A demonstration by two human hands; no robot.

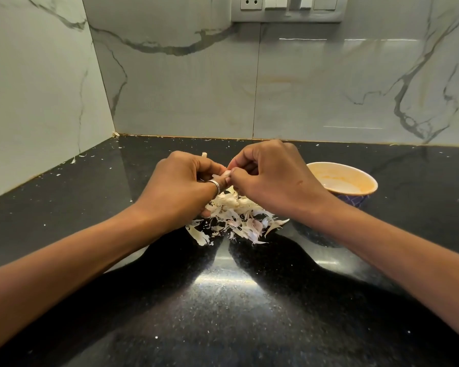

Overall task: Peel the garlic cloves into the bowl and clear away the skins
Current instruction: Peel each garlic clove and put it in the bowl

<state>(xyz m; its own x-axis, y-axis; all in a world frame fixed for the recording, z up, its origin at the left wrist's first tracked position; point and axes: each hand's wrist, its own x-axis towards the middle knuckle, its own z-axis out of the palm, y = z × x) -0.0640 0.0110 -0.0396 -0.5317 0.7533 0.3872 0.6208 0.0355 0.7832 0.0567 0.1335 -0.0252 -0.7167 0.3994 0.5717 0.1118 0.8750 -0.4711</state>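
Both hands meet above a pile of papery garlic skins (236,218) on the black counter. My left hand (182,184), with a ring on one finger, grips a garlic clove (227,174) of which only a small pale part shows between the fingers. My right hand (269,176) pinches the clove's skin with curled fingers. To the right stands a bowl (366,178), orange inside and dark blue outside; my right wrist covers its near left side. What lies in the bowl is not visible.
The black speckled counter (223,300) runs to marble-patterned walls at the back and left. Small skin flakes lie scattered near the back left corner (74,160). A socket and switch plate (286,7) is on the back wall.
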